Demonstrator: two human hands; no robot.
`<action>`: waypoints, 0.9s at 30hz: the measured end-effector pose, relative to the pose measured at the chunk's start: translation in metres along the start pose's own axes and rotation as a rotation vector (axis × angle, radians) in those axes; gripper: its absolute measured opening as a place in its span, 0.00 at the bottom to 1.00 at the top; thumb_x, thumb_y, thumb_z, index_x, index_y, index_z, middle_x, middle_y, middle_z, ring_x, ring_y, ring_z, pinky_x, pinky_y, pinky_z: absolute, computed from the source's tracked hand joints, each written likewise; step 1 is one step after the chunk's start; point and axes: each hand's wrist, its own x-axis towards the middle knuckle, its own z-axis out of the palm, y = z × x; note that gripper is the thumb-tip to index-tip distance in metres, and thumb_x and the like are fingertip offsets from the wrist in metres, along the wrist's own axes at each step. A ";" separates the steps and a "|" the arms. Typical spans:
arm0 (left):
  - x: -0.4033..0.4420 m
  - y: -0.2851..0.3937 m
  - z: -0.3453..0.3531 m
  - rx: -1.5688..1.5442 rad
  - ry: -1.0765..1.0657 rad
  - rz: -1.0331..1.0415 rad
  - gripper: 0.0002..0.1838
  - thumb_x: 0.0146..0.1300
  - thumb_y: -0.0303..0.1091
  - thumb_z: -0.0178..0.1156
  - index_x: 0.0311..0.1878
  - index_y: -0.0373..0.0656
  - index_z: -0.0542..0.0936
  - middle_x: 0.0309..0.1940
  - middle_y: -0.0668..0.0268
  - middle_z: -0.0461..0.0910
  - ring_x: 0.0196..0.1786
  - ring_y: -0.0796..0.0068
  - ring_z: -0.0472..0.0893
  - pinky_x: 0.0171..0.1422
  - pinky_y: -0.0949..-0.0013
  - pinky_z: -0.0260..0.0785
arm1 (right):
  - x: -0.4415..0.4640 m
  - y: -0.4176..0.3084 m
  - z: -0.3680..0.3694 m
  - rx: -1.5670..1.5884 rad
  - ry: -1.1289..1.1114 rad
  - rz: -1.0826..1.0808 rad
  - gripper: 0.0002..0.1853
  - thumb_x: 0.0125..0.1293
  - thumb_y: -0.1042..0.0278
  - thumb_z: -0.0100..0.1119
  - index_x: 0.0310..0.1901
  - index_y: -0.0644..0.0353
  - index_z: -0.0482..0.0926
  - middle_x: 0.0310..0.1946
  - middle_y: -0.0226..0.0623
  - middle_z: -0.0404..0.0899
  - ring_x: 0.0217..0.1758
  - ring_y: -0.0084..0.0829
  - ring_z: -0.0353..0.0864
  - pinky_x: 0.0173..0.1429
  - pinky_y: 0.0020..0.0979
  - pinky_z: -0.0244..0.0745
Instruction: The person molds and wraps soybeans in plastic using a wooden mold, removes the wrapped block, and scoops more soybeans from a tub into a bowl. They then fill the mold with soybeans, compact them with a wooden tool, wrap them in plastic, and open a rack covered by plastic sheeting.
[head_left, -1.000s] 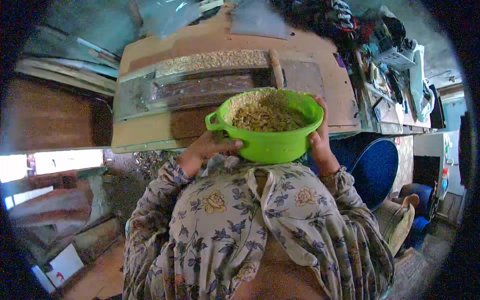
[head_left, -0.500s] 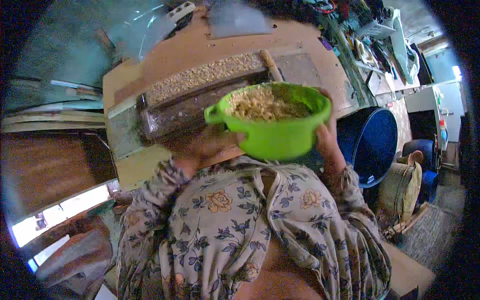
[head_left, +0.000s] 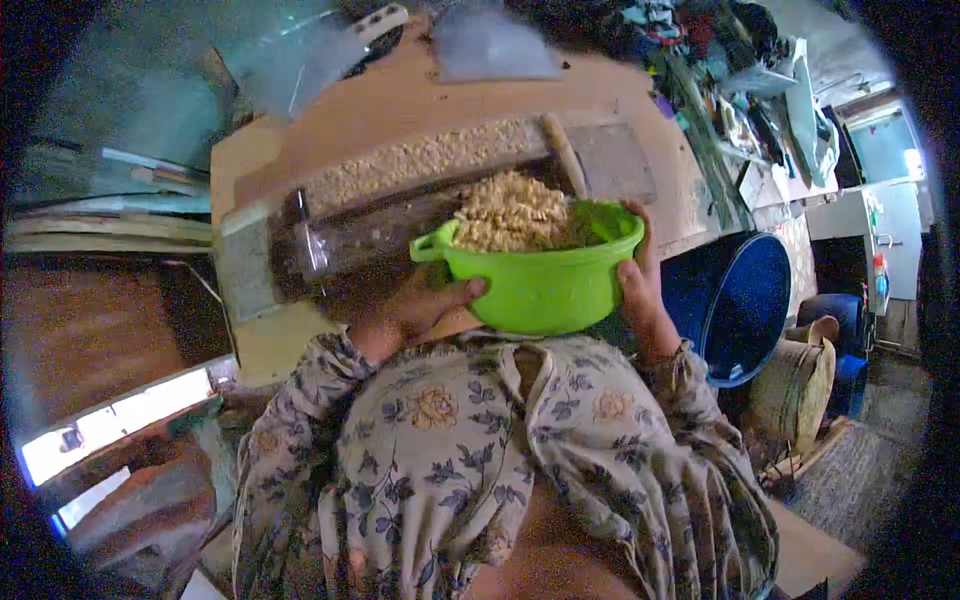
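Observation:
Between my two hands is a bright green bowl (head_left: 540,295) with a loop handle on its left, held just in front of my body. My left hand (head_left: 435,303) grips its near left side, thumb on the wall. Around the right end of the rim closes my right hand (head_left: 642,280). Pale nut-like pieces (head_left: 512,212) stand in a heap above the far rim; whether some are in the air or spilling over, I cannot tell. Beyond the bowl, more such pieces (head_left: 420,165) lie spread along a wooden board behind a dark, shallow trough (head_left: 370,240).
A wooden roller-like stick (head_left: 566,155) lies at the right end of the spread pieces. Farther back on the table (head_left: 350,110) is a clear plastic bag (head_left: 497,45). A large blue barrel (head_left: 735,305) stands at the right, beside a tan container (head_left: 797,390).
The bowl has come slightly nearer my body and tipped away from me. Its pieces have shifted up above the far rim. Both hands have kept their hold.

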 end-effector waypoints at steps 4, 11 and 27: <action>-0.007 -0.006 -0.013 0.025 -0.031 0.056 0.28 0.55 0.40 0.60 0.56 0.37 0.64 0.50 0.59 0.70 0.54 0.67 0.68 0.60 0.64 0.60 | 0.005 -0.002 0.001 -0.211 -0.040 -0.017 0.46 0.48 0.44 0.60 0.61 0.63 0.49 0.54 0.45 0.62 0.57 0.36 0.61 0.62 0.34 0.55; -0.024 0.010 -0.026 -0.280 -0.115 0.062 0.27 0.57 0.37 0.57 0.57 0.38 0.62 0.52 0.59 0.69 0.55 0.66 0.69 0.61 0.62 0.59 | 0.006 -0.010 0.040 -0.088 -0.066 0.059 0.44 0.49 0.45 0.58 0.61 0.62 0.50 0.54 0.44 0.62 0.58 0.36 0.60 0.62 0.35 0.54; -0.079 -0.008 -0.074 -0.416 0.191 -0.220 0.26 0.60 0.38 0.53 0.60 0.43 0.58 0.57 0.60 0.64 0.57 0.65 0.67 0.58 0.59 0.64 | 0.007 -0.017 0.108 -0.065 -0.188 0.145 0.45 0.49 0.46 0.58 0.62 0.62 0.47 0.54 0.42 0.59 0.57 0.33 0.60 0.60 0.32 0.56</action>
